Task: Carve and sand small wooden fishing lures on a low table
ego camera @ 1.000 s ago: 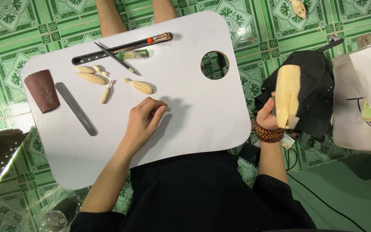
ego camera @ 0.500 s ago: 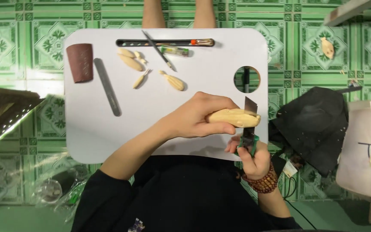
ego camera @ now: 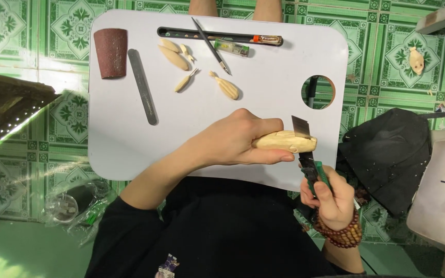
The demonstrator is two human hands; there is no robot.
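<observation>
Left hand: your left hand is wrapped around the wooden carving, fingers curled over its top.
Right hand: your right hand is fisted on the green-handled knife, just below the left.
Blade: it crosses the carving's right end, touching the wood.
Carving: it sticks out rightward from your left fist, over the white board.
Beyond your left hand: small carved pieces, well apart.

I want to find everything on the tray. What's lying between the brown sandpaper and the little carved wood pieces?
A grey metal file lies between the sandpaper and the carved pieces, seen from the head camera.
</observation>
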